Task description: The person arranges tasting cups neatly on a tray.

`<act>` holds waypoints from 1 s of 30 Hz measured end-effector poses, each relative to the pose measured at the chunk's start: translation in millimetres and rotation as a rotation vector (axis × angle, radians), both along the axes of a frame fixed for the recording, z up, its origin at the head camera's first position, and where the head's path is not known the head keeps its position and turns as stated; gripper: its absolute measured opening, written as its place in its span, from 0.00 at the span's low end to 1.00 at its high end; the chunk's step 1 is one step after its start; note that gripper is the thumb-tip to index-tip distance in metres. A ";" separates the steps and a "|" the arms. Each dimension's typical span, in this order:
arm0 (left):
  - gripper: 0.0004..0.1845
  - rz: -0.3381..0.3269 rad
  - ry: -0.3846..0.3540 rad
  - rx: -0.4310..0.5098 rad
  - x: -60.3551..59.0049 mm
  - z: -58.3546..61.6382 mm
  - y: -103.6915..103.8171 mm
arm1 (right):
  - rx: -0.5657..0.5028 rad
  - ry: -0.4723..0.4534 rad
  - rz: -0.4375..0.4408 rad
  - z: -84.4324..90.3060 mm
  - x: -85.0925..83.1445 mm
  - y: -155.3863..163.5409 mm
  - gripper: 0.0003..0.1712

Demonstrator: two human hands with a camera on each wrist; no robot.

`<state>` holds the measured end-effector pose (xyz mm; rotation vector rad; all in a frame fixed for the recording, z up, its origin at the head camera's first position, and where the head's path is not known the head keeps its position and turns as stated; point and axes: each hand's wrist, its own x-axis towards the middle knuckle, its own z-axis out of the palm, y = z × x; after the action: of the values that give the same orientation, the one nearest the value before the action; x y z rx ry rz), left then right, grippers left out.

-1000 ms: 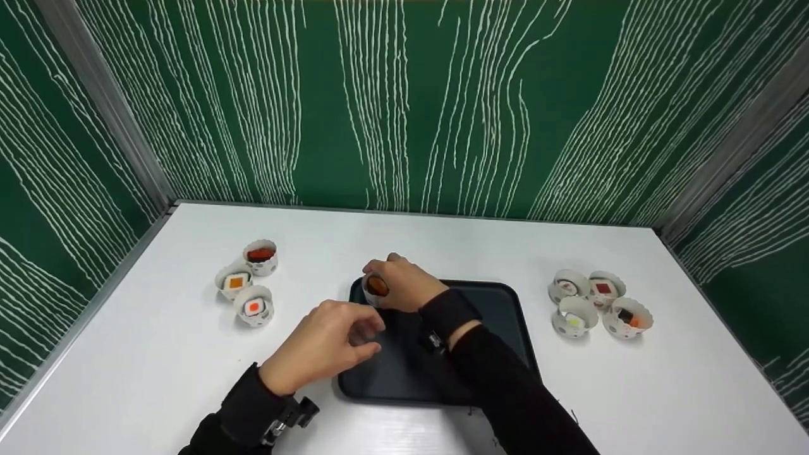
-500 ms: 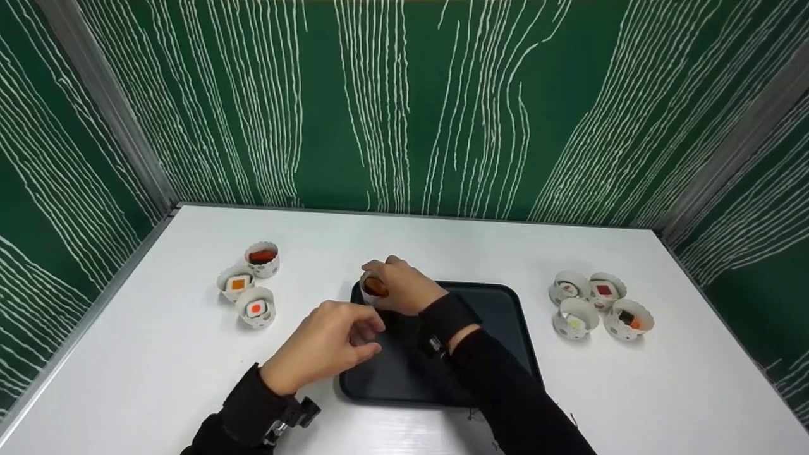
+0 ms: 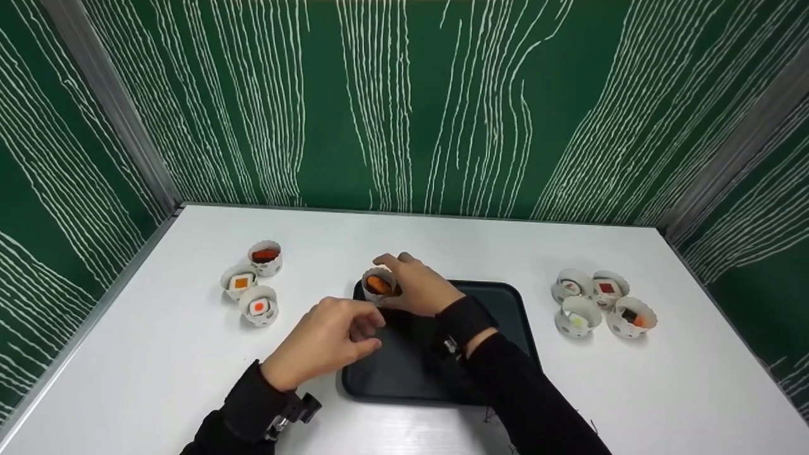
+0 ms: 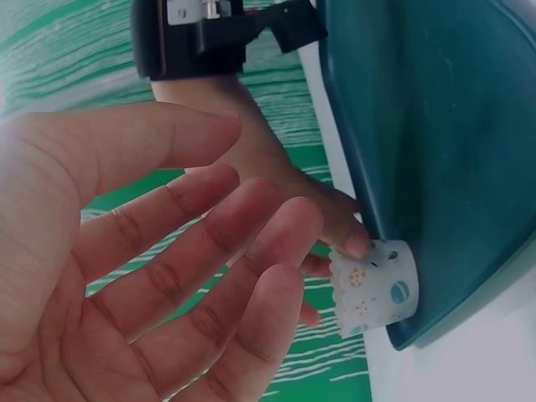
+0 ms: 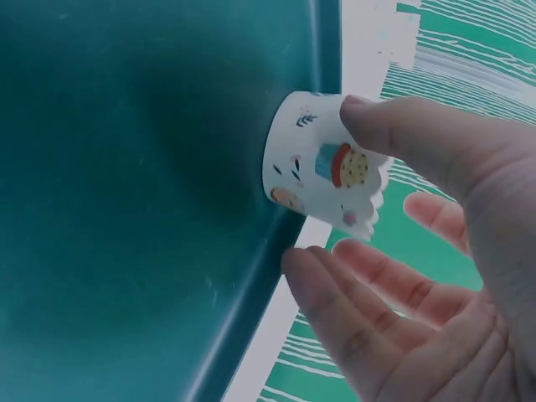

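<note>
Sushi cup (image 3: 379, 285) with the orange top is sitting at the far left corner of the dark tray (image 3: 505, 328), in the middle of the picture. Nearest, at the lower middle, the left hand (image 3: 325, 344) is hanging over the tray's left edge with fingers loosely bent, holding nothing. Just past it, the right hand (image 3: 417, 287) is touching the cup (image 5: 322, 172) with one fingertip, the other fingers spread apart. Because the cup is sitting so close to the rim, a bump could tip it off onto the white table (image 3: 158, 354). Farther away, three cups (image 3: 253, 281) are waiting at the left and four cups (image 3: 600, 303) at the right.
</note>
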<state>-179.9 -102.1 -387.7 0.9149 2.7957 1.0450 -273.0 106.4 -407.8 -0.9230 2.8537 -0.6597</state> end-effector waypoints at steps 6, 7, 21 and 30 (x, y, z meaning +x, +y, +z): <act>0.08 0.008 -0.012 -0.007 -1.6 -0.4 -1.7 | 0.015 -0.012 -0.051 3.1 4.4 15.7 0.40; 0.08 0.011 -0.015 -0.008 -1.8 -1.0 -2.1 | 0.017 -0.014 -0.055 3.8 5.4 18.7 0.40; 0.09 0.053 0.004 0.012 -6.2 0.8 -5.4 | -0.020 0.172 -0.040 -0.3 35.4 88.8 0.27; 0.11 0.114 0.015 0.038 -18.6 2.0 -14.6 | -0.047 0.219 -0.063 -7.2 65.3 116.8 0.26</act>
<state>-198.5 -116.7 -385.7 0.7781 2.8794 1.1140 -207.7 223.3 -415.1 -0.9726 3.0831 -0.6740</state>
